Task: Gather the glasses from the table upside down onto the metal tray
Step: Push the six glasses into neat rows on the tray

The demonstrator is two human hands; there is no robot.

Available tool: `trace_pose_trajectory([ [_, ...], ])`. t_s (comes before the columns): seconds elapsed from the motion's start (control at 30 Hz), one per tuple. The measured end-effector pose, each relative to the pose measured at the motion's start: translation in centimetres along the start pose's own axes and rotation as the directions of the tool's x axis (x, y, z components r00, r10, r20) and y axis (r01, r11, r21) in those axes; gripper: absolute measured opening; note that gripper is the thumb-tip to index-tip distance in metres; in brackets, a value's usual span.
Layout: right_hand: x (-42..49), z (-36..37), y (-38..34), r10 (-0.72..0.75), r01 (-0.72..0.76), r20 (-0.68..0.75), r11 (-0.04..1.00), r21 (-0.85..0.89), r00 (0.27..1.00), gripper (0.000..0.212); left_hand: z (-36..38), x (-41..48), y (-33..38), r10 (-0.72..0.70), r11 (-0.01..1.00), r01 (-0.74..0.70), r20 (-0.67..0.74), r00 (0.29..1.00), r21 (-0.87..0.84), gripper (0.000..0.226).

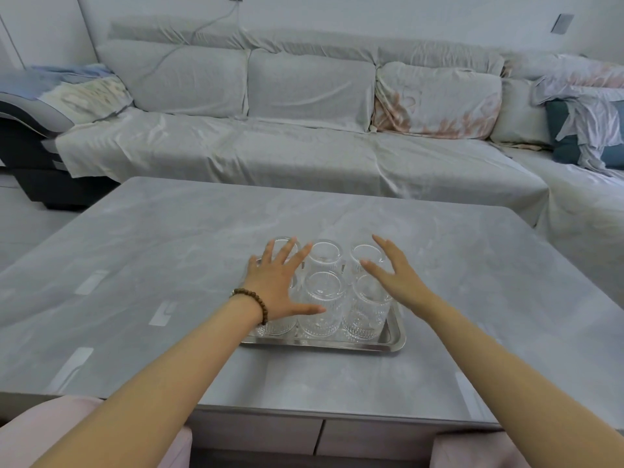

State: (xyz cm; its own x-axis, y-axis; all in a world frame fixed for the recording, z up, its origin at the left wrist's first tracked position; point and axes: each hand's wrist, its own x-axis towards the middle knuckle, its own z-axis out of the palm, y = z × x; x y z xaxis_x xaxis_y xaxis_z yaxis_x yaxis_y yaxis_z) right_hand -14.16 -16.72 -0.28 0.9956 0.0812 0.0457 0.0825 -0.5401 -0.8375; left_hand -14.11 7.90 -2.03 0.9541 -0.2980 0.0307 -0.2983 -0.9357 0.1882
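Several clear ribbed glasses [325,300] stand upside down in two rows on the metal tray [393,336] in the middle of the grey table [169,251]. My left hand [282,282], with a bead bracelet on its wrist, hovers over the tray's left glasses with fingers spread, hiding part of them. My right hand [393,270] is spread above the tray's right side, over the right glasses. Neither hand holds anything.
A long sofa [270,136] under pale covers runs behind the table, with cushions and folded cloths at its ends. Pink stool seats [84,434] sit below the table's near edge. Pale tape strips [91,282] mark the table's left part.
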Motion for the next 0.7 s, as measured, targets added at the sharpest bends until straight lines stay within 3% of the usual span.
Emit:
trace_pose_trajectory([
  [0.13,1.8,0.6,0.5,0.145,-0.148,0.075,0.988,0.048,0.987,0.071,0.1,0.5,0.3,0.003,0.999,-0.006,0.072,0.997,0.034,0.118],
  [0.7,2.5,1.2,1.7,0.112,-0.121,0.100,0.989,0.083,0.989,0.075,0.4,0.7,0.6,0.000,0.999,-0.003,0.085,0.996,0.040,0.108],
])
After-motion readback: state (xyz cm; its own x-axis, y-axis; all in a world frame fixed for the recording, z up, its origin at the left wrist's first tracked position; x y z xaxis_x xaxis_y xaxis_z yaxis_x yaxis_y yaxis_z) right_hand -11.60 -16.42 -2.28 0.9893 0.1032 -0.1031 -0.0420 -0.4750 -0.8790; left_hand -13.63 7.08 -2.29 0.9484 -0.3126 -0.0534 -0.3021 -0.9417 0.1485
